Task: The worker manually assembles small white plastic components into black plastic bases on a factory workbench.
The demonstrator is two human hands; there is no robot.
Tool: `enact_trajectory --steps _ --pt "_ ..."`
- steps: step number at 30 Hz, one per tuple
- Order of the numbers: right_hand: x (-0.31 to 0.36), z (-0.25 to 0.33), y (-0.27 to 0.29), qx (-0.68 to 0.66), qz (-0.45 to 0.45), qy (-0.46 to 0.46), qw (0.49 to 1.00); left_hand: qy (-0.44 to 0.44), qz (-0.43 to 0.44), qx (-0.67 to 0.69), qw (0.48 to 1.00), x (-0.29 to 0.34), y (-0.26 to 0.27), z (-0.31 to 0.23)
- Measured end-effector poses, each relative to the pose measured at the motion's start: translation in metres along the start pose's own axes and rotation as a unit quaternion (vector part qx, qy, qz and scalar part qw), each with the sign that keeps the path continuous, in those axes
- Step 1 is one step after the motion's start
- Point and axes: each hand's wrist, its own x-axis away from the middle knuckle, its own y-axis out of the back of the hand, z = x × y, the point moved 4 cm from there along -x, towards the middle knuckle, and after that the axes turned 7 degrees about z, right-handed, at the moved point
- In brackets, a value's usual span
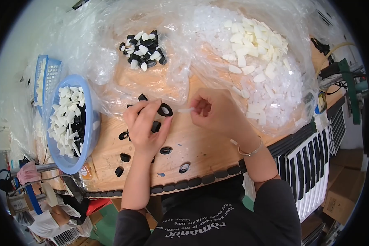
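Observation:
My left hand (144,128) pinches a black oval ring (170,110) between thumb and fingers, its opening tilted up. Close to its right, my right hand (219,110) has its fingers closed on a thin, translucent white strip (185,110). The strip points toward the ring with a small gap between them. Around my left hand lie several loose black pieces, such as an oval ring (165,150) and a small black block (125,157). Part of them is hidden under the hand.
A blue basin (95,123) of white and black pieces stands at the left, beside a blue basket (55,67). At the back lies a mixed black-and-white pile (145,50). Flat white pieces (258,39) heap on clear plastic at the right. Black pads (194,181) line the table's near edge.

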Motion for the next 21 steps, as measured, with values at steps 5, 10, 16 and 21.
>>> enact_trajectory --steps 5,10,16,21 --pt "-0.003 -0.016 -0.008 0.101 0.050 0.011 0.994 0.064 -0.017 0.237 0.969 0.000 -0.001 0.006" --pt "0.001 0.020 -0.011 0.070 -0.161 0.253 0.952 0.020 -0.005 0.119 0.993 -0.002 0.001 -0.004" --pt "0.005 0.028 -0.027 0.192 -0.148 0.315 0.918 -0.049 -0.019 0.067 0.996 -0.001 -0.001 -0.011" --pt "0.006 0.029 -0.030 0.245 -0.167 0.331 0.896 -0.050 -0.009 0.047 0.998 0.001 -0.001 -0.013"
